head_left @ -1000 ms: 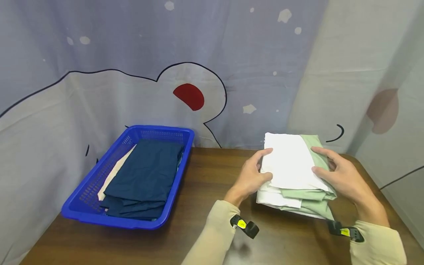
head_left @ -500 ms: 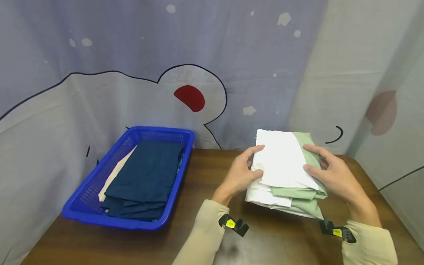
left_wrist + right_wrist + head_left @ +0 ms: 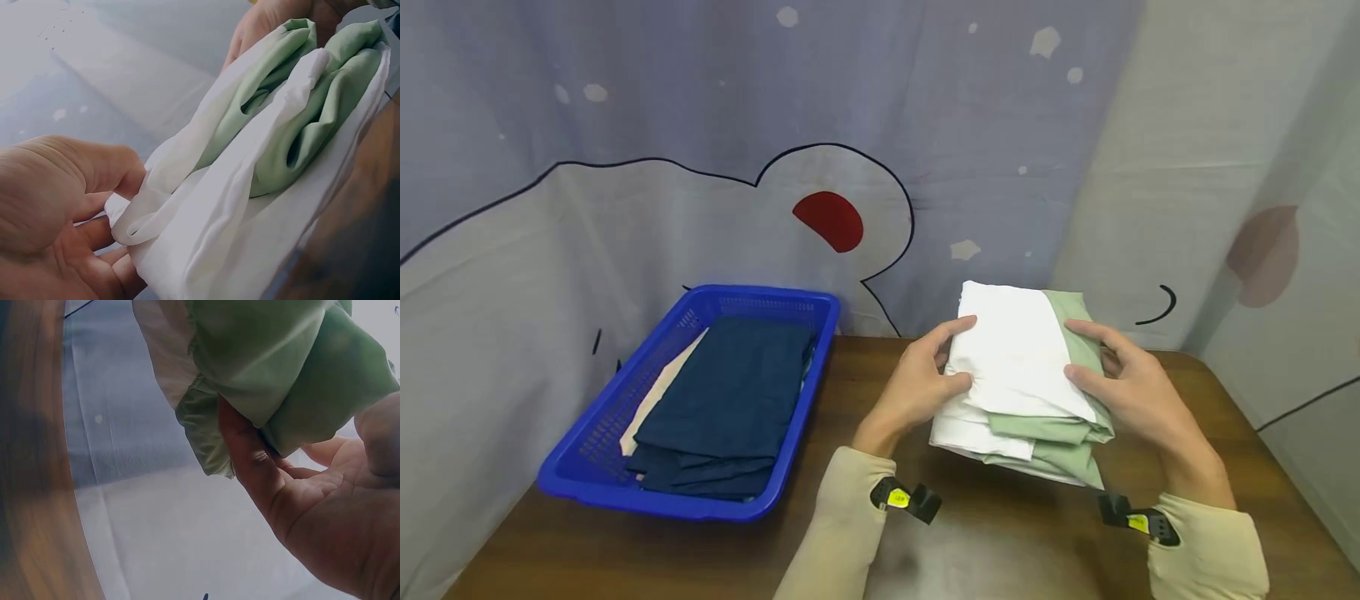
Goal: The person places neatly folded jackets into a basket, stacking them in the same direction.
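Observation:
A folded bundle of white and green cloth (image 3: 1011,354) is held between both hands over the right half of the table. My left hand (image 3: 917,383) grips its white left edge, thumb and forefinger on top and the other fingers beneath. On the green right edge, my right hand (image 3: 1123,387) grips in the same way. In the left wrist view the bundle's loose layers (image 3: 250,156) show, white outside with green folds between. The right wrist view has fingers (image 3: 250,450) reaching under the green cloth (image 3: 269,362).
A blue plastic basket (image 3: 808,400) stands on the left of the brown wooden table (image 3: 865,367). Folded dark navy cloth (image 3: 730,392) lies in it, with a pale cloth (image 3: 662,387) showing at its left. A patterned curtain (image 3: 962,167) hangs behind the table.
Both hands have carried the folded cloth bundle leftward and slightly up, keeping their grip. The basket has stayed in place.

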`<state>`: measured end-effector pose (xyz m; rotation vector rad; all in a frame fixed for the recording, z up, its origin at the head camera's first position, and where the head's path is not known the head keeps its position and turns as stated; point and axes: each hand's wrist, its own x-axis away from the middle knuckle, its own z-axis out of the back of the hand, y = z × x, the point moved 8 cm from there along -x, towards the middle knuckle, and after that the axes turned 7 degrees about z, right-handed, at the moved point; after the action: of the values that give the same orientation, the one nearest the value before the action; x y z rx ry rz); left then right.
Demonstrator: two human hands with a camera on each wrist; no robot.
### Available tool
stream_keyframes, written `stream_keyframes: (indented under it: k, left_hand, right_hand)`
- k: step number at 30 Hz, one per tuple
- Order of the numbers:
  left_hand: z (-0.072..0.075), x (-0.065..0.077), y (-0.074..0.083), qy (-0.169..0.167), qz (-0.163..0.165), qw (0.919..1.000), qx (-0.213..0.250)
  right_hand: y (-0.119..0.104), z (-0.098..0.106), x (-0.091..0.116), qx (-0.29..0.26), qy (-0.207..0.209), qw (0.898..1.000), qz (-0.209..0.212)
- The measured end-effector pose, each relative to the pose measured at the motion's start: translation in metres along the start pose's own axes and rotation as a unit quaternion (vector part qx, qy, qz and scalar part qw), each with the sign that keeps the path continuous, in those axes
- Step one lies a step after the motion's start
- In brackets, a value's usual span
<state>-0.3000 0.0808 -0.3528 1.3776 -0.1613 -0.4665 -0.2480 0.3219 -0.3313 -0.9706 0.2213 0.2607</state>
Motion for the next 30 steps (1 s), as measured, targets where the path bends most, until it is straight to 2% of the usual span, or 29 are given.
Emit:
stream_keyframes:
  k: [3,9,18,25,30]
  left_hand:
    - [0.007,0.002,0.002,0.003,0.0,1.0,0.001]
    - [0.019,0.006,0.004,0.008,0.004,0.9999,0.007]
    - [0.035,0.011,0.009,0.021,0.002,0.9995,-0.023]
    - [0.048,0.018,0.018,0.028,0.001,0.9995,-0.017]
    - [0.06,0.024,0.023,0.034,0.002,0.9989,-0.031]
  right_hand:
    - [-0.003,-0.007,-0.001,-0.029,0.001,1.0,0.001]
    - [-0.011,-0.017,-0.004,-0.05,0.006,0.999,0.004]
    - [-0.02,-0.031,-0.009,-0.088,0.009,0.996,0.002]
    - [-0.027,-0.04,-0.014,-0.113,0.01,0.994,0.005]
    - [-0.034,-0.048,-0.017,-0.134,0.005,0.991,0.014]
